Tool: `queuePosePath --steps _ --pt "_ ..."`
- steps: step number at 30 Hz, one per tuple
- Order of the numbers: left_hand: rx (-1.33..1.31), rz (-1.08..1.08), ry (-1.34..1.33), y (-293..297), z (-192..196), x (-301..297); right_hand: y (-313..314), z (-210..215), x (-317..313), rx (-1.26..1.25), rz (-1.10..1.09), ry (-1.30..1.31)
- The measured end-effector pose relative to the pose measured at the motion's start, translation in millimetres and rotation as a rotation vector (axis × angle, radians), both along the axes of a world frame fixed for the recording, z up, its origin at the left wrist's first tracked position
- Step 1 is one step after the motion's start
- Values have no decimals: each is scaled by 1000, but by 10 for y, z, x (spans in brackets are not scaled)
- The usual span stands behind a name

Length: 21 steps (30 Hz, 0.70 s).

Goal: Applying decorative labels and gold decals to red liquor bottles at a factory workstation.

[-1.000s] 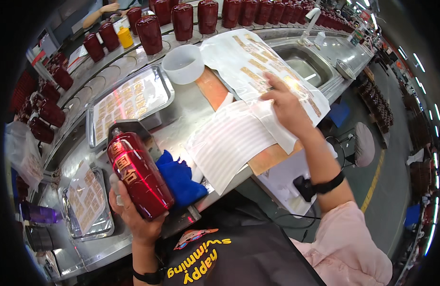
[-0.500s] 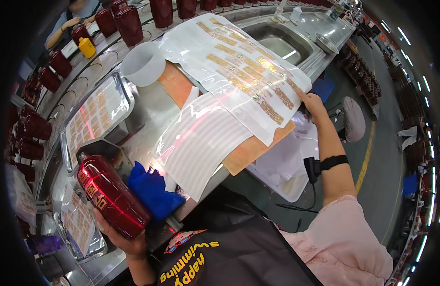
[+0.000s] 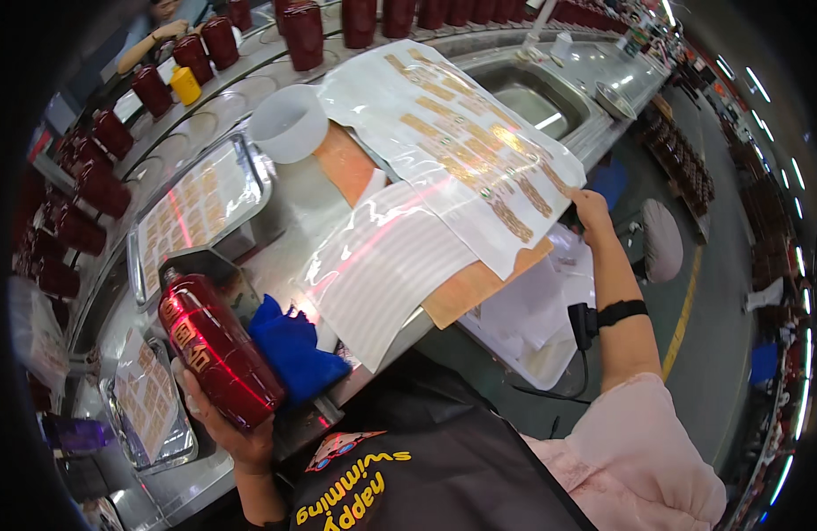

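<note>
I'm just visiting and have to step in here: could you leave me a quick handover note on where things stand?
Left hand: holds a red bottle, tilted, at the bench edge.
Right hand: grips the edge of a clear sticker sheet, lifted over the bench.
A blue cloth lies beside the bottle; a white striped sheet lies under the sticker sheet.
Done: bottle in hand, sheet lifted.
Left: no sticker shows peeled yet.

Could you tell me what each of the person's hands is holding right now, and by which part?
The left hand grips the red bottle at its lower end. The right hand holds the clear label sheet by its right edge.
</note>
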<state>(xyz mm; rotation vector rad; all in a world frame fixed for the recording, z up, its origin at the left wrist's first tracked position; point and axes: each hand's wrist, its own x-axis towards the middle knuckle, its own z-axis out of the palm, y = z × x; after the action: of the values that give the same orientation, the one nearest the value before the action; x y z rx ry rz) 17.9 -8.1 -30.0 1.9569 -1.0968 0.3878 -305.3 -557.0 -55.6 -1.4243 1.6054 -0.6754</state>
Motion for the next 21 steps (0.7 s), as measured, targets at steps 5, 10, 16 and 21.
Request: queuePosePath --steps 5,10,16,21 --pt "12 8 39 -30 69 -59 93 380 183 -902 198 842" --pt "13 34 47 30 43 -52 278 1233 1363 -972 665 1084" --pt "7 -36 68 -5 1 -10 -113 839 2570 -703 1236 1157" --pt "1 -17 136 60 -63 -24 53 700 3022 -536 1272 1204"
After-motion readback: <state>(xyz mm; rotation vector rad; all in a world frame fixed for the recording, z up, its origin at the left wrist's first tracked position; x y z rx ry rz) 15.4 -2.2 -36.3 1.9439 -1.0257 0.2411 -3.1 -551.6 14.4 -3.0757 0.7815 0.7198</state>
